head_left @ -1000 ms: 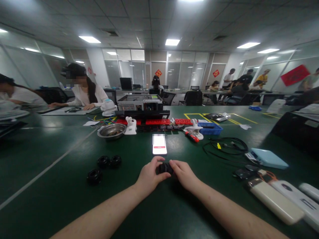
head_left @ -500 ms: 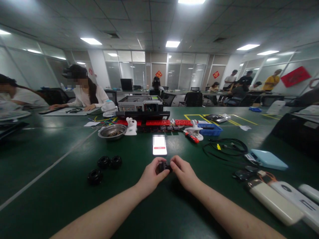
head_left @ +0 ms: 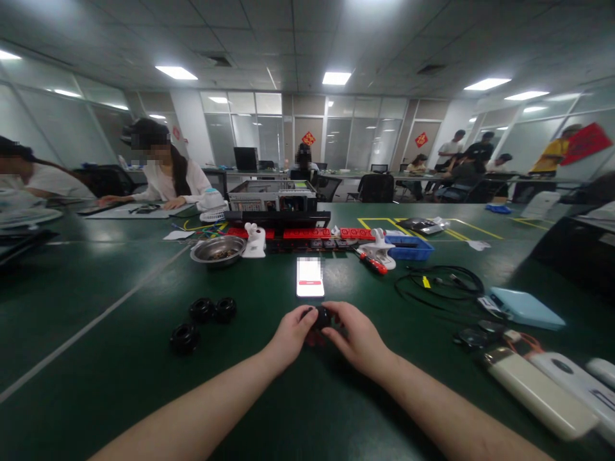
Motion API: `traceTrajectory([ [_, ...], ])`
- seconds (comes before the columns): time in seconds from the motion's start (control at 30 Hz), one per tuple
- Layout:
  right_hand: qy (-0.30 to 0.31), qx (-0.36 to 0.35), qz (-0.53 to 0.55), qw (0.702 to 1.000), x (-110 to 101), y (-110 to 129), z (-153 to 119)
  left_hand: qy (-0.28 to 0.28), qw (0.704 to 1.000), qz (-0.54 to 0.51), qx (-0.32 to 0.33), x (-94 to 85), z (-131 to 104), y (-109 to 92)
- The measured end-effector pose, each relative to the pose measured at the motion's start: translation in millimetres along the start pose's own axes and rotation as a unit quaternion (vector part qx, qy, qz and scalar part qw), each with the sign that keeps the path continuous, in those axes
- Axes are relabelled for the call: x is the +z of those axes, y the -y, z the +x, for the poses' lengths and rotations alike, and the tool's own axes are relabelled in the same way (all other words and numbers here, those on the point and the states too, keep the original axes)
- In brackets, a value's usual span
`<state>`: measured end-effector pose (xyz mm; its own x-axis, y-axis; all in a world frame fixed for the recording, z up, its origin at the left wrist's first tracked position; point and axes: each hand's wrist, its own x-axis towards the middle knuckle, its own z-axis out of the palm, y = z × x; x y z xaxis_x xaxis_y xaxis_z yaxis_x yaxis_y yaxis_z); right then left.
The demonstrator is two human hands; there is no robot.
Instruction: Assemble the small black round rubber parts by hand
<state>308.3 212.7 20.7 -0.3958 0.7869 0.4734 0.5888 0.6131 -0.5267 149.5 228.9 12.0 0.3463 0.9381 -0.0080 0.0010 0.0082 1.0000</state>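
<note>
Since half a second ago, the right grip has been opening its thumb away from its fingers, and the left grip has been bringing its thumb up over the black piece. Both hands are now keeping that piece between them, just above the green worktop.

Well to the left of the grips, three black ring-shaped pieces are lying in a loose cluster. Beyond them, a metal bowl is holding small brass-coloured bits. Farther off on that side, a white basket is sitting with a white and pale blue item rising above its rim.

The left grip is pinching the black piece by its left part. Straight ahead of it, a phone is lying with its screen lit, and farther beyond, an open metal case is showing parts inside.

The right grip is curving around the piece's right side, fingers above and thumb below; how firmly it is pressing, one cannot tell. Ahead and to the right of it, a red screwdriver is resting near a blue tray, which is holding a long dark item.
</note>
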Motion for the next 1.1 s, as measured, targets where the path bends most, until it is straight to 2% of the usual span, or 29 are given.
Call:
traceTrajectory([
  [0.1, -0.011, -0.018, -0.014, 1.000, -0.6, 2.0, -1.1, -0.007, 1.000, 0.009, 0.014, -0.5, 0.1, 0.2],
  [0.23, -0.034, 0.097, 0.029, 0.994, 1.9, -3.7, 2.5, -0.029, 0.987, 0.122, 0.098, -1.4, -7.1, -5.3],
  [0.33, 0.010, 0.179, 0.103, 0.978, 7.0, -14.3, 5.1, -0.034, 0.969, 0.212, 0.126, -2.0, -12.5, -10.0],
  [0.47, 0.033, 0.184, 0.161, 0.969, 11.9, -22.1, 5.0, -0.022, 0.951, 0.267, 0.152, -3.0, -15.0, -11.6],
  [0.63, 0.024, 0.144, 0.123, 0.982, 5.5, -14.8, 5.7, -0.022, 0.961, 0.242, 0.133, -5.1, -13.4, -8.9],
  [0.7, 0.025, 0.112, 0.100, 0.988, 2.0, -10.6, 6.5, -0.019, 0.975, 0.189, 0.113, -6.5, -9.6, -5.3],
  [0.83, 0.035, 0.062, 0.054, 0.996, -0.3, -5.7, 5.6, 0.005, 0.999, 0.019, 0.035, -8.8, 1.7, 3.0],
  [0.93, 0.040, 0.050, 0.027, 0.998, 1.1, -5.6, 3.8, 0.008, 1.000, -0.011, -0.019, -9.0, 6.5, 4.3],
  [1.0, 0.038, 0.064, 0.033, 0.997, 2.1, -6.9, 3.5, 0.002, 1.000, -0.002, -0.014, -8.8, 6.3, 3.3],
  [1.1, 0.011, 0.115, 0.060, 0.991, 3.2, -11.6, 5.0, -0.013, 0.997, 0.057, 0.051, -8.6, 2.9, 2.6],
])
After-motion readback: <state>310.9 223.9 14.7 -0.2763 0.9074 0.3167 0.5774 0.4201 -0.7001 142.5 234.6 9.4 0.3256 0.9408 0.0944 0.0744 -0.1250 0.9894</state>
